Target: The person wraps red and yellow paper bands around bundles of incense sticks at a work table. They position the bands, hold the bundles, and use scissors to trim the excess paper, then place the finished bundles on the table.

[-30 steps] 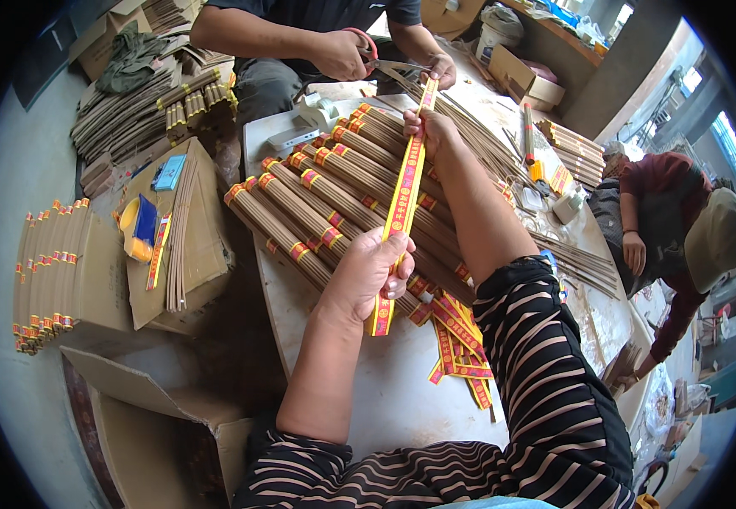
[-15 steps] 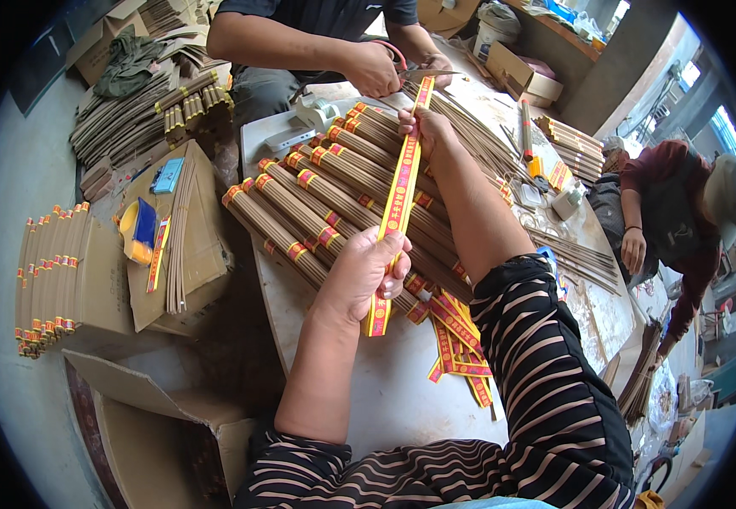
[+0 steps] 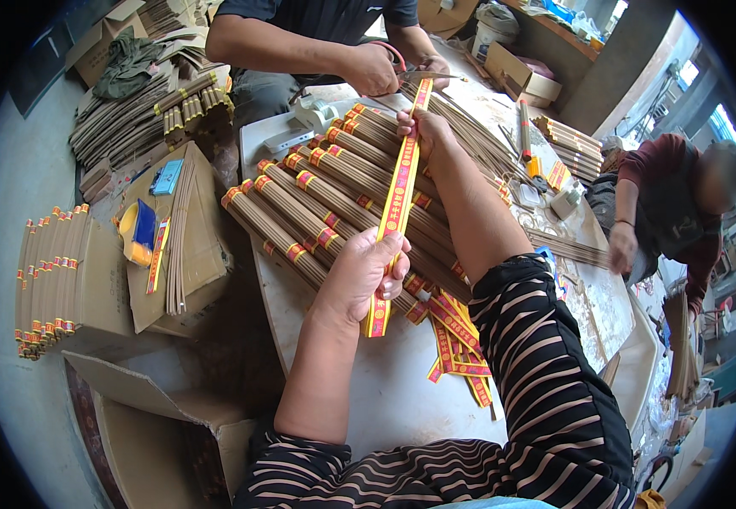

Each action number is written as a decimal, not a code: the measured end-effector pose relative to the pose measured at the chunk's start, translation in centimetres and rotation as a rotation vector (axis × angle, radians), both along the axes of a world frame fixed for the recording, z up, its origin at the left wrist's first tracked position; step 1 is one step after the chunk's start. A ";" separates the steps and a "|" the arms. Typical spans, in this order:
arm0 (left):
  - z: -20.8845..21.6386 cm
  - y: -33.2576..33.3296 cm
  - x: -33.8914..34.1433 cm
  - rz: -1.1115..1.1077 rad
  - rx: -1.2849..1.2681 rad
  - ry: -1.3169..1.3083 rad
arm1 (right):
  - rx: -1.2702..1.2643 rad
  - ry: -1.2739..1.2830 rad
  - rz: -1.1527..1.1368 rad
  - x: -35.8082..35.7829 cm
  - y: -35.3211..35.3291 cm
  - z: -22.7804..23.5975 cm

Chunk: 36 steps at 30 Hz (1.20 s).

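Note:
A long red and yellow paper strip [image 3: 399, 199] is stretched slantwise between my hands. My left hand [image 3: 366, 276] pinches it near its lower end, while my right hand [image 3: 429, 134] grips it near the far end. Just beyond, a co-worker's hand [image 3: 374, 69] holds scissors [image 3: 402, 64], their blades beside the strip's far tip; whether they touch it I cannot tell. Beneath my hands, bundles of thin brown sticks [image 3: 342, 180] lie side by side, wrapped with red and yellow bands. More strips [image 3: 455, 335] lie in a loose heap to the right of my left hand.
The white table [image 3: 385, 390] bears the bundles, loose sticks [image 3: 567, 248] and a tape dispenser [image 3: 315, 112]. At left are banded bundles [image 3: 50, 271], a cardboard box [image 3: 152, 416] and a blue-and-yellow tool [image 3: 139, 229] on cardboard. A second co-worker [image 3: 669, 199] bends at the right.
The co-worker at the right has shifted, with one hand now lower and nearer the loose sticks; the sticks beside the other arm have moved rightward. My hands and the strip are almost still.

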<state>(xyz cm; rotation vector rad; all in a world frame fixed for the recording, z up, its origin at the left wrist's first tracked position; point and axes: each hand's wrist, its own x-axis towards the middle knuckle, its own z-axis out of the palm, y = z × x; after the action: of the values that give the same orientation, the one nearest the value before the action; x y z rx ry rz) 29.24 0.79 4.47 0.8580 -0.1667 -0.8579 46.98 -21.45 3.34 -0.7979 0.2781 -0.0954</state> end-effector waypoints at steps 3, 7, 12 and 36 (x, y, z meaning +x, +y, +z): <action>0.2 -0.1 0.0 -0.005 0.001 -0.005 | 0.013 0.012 0.001 0.0 -0.2 0.0; 0.2 -0.1 -0.1 -0.008 -0.006 -0.002 | 0.006 0.006 -0.001 0.0 -0.2 -0.1; 0.1 -0.1 -0.1 -0.008 -0.011 -0.002 | -0.003 0.004 -0.010 0.1 -0.2 -0.1; 0.9 0.0 -0.4 -0.025 0.002 0.049 | 0.000 0.023 -0.006 -0.2 -0.2 0.1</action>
<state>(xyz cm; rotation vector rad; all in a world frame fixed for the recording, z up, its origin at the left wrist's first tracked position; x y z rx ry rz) 28.88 0.79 5.40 0.8373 -0.1344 -0.9020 46.76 -21.61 3.47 -0.7989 0.3023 -0.0923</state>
